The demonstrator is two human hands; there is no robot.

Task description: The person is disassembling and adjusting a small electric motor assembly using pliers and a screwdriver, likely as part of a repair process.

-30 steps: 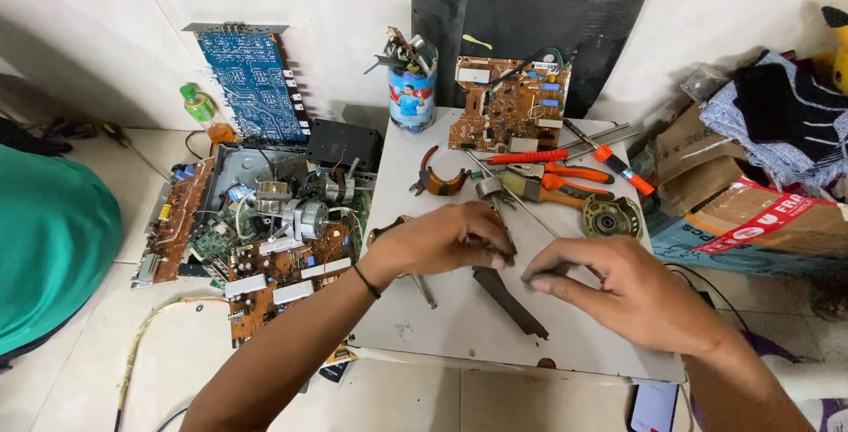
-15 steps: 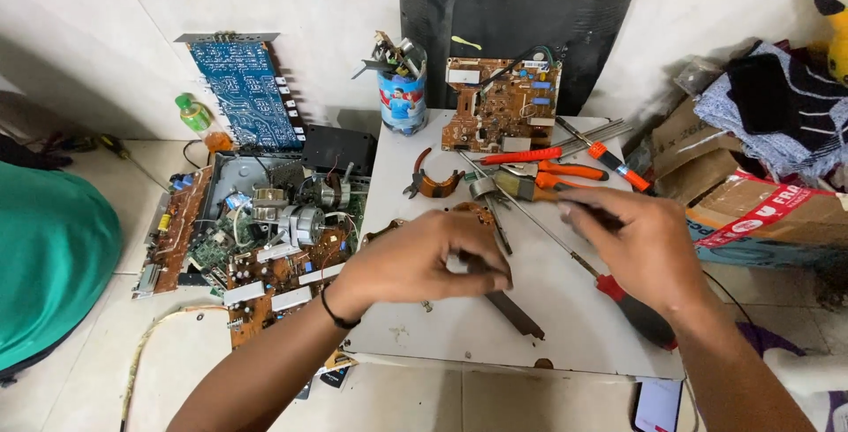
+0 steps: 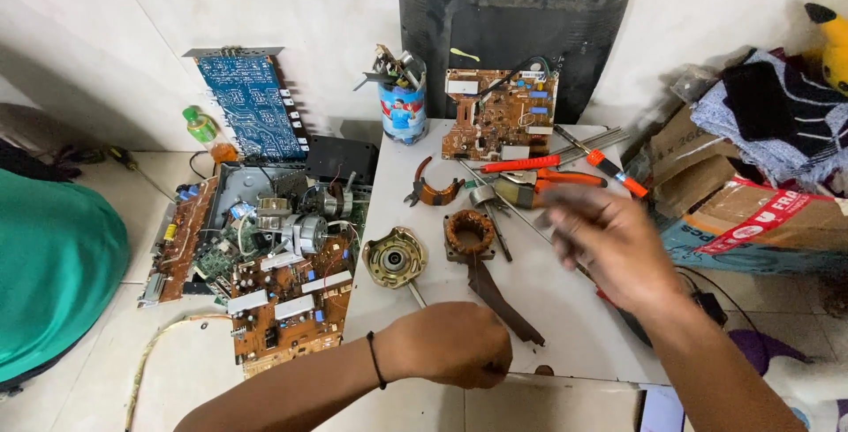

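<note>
Left hand point(image 3: 450, 344): resting closed as a fist at the near edge of the white board point(image 3: 565, 326), apparently pinching the end of a thin shaft; grip contents not clearly showing. Shaft leading up to the round brass-coloured motor cover point(image 3: 395, 257), lying flat near the board's left edge.

Right hand point(image 3: 609, 242): hovering over the board's right side, motion-blurred, fingers loosely curled, holding nothing visible.

Copper-wound stator point(image 3: 469, 232): sitting between the two hands, just beside the motor cover, touching a dark flat strip point(image 3: 499, 299) running toward the near edge.

Lying beyond the stator: orange-handled pliers point(image 3: 539, 180), an orange-handled screwdriver point(image 3: 609, 167), a brown circuit board point(image 3: 500, 114) leaning upright, and a tin of tools point(image 3: 402, 105). Opened chassis of circuit boards point(image 3: 265, 255) lying on the floor left of the board.
</note>
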